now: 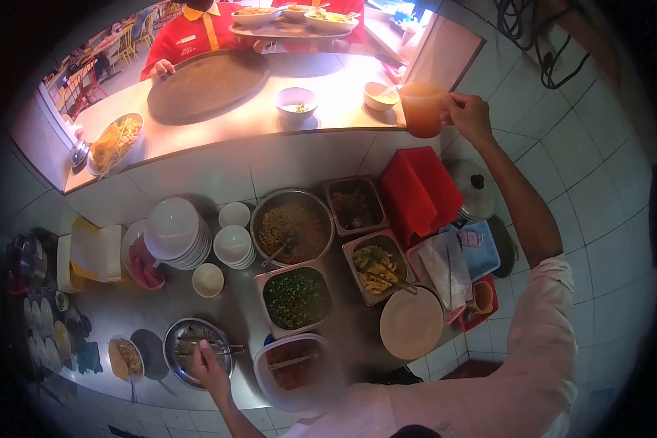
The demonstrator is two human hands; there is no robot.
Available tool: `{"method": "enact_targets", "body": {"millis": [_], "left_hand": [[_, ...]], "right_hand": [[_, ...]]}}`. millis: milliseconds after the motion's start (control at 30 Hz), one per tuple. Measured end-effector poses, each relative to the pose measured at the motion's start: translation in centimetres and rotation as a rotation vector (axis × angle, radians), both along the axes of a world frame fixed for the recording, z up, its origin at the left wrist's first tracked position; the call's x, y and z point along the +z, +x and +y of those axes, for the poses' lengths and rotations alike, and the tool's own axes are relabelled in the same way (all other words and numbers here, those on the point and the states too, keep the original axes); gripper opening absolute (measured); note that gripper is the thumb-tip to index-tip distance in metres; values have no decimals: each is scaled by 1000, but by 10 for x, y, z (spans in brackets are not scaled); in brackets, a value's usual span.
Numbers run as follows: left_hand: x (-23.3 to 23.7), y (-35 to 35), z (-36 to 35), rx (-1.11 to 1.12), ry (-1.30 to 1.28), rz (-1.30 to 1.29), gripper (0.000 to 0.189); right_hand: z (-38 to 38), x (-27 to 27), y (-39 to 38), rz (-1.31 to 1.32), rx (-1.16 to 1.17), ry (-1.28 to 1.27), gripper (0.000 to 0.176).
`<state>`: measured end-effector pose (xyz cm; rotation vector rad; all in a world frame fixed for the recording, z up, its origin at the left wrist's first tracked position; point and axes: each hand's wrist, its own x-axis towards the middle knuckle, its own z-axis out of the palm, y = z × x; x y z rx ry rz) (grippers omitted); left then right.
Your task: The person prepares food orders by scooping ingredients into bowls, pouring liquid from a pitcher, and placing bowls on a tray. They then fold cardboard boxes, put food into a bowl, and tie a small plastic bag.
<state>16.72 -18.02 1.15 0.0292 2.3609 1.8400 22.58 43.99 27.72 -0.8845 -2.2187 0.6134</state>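
Note:
My right hand (466,117) grips the handle of a see-through jug (425,113) of orange-brown liquid, at the right end of the serving ledge. Beside the jug sits a small bowl (380,95) with a spoon in it. Lower left, my left hand (210,371) is over a steel bowl (169,358), its fingers closed on metal tongs (230,350) lying across it. Part of the tongs is hidden by the hand. Right of that hand stands a plastic tub (266,379) of reddish-brown food.
Pans of chopped greens (297,296), yellow pickles (376,270) and minced food (292,223) fill the counter's middle. Stacked plates (171,226) stand left, a red bin (420,193) right. Across the ledge, people in red hold a brown tray (208,86) and a loaded tray (292,29).

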Motion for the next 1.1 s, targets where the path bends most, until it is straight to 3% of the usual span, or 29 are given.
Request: {"method": "enact_targets", "body": {"millis": [67,167,333,433,733,1100], "left_hand": [[6,14,4,-21,65,-147,32],[5,27,18,-49,183,-75,28],[4,45,41,-153,64,91,22],[5,50,47,-164,215,-42,27],[7,48,49,-155,295,-95,29],[1,47,45,-165,260,-105,24]], "right_hand": [[-1,1,0,-8,2,19,24],[0,2,0,-36,7,53,24],[3,4,-3,-93,-8,83,27],[-1,7,-5,-86,-32,4,26],[2,9,-5,-111,6,56,24],[-2,10,-7,-98,8,103,22]]}}
